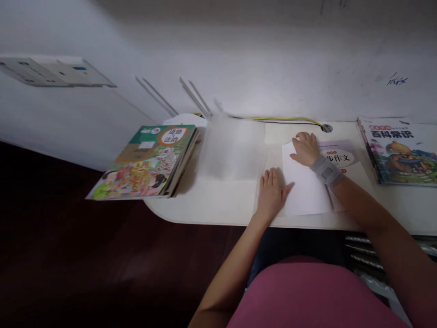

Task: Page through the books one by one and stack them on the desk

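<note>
A thin book with a pale purple cover (342, 157) lies on the white desk, and a white sheet or inside cover page (302, 191) extends to its left. My right hand (305, 149), with a grey band at the wrist, rests over the top edge of that white page, thumb and fingers apart. My left hand (271, 193) lies flat by the page's lower left edge, fingers stretched out and thumb toward the paper. Left of it spreads a clear plastic sheet (232, 152), somewhat blurred; whether it joins the book I cannot tell.
A stack of books (146, 161) with a green, colourful top cover overhangs the desk's left end. More picture-covered books (403, 150) lie at the right. A yellow cable (287, 119) runs along the wall to a round hole (327, 128). The desk's front edge (211, 223) is near my body.
</note>
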Tool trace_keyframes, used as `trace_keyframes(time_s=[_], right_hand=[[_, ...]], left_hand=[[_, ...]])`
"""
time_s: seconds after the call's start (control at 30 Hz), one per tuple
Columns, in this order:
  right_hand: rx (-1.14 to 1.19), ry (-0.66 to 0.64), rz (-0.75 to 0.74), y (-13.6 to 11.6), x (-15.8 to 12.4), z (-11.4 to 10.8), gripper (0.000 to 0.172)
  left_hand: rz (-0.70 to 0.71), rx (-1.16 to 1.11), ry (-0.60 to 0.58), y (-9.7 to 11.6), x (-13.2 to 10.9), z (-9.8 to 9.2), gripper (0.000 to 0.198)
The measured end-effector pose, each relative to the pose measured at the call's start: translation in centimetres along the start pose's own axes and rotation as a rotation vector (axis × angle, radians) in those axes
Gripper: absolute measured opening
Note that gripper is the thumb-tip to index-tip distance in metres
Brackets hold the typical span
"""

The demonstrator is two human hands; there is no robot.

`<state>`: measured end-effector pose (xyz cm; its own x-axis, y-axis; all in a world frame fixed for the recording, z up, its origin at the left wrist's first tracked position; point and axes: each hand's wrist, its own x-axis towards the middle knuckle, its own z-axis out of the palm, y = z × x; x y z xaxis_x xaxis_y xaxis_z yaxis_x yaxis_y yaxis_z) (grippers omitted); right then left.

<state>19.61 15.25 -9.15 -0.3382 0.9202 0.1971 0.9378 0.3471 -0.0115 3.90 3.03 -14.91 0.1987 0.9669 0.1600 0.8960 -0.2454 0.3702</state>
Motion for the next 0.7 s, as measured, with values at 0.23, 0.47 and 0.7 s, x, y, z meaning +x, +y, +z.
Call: trace_keyframes(time_s=[0.23,0.47,0.7], right_hand=[[-0.031,-0.06,-0.001,0.17,0.08,-0.29,0.041],[-0.022,-0.07,-0.004,0.55,0.07,-0.02,0.04],[-0.058,-0.049,-0.028,0.62,0.23,0.1,0.039]], left_hand=[[0.031,-0.006,0.018,-0.23,-0.12,0.15,0.078],[0.107,-0.069,0.03,-0.57,-0.22,-0.13,0.074],[0.064,-0.183,0.062,-0.63,-0.21,-0.46,0.072]])
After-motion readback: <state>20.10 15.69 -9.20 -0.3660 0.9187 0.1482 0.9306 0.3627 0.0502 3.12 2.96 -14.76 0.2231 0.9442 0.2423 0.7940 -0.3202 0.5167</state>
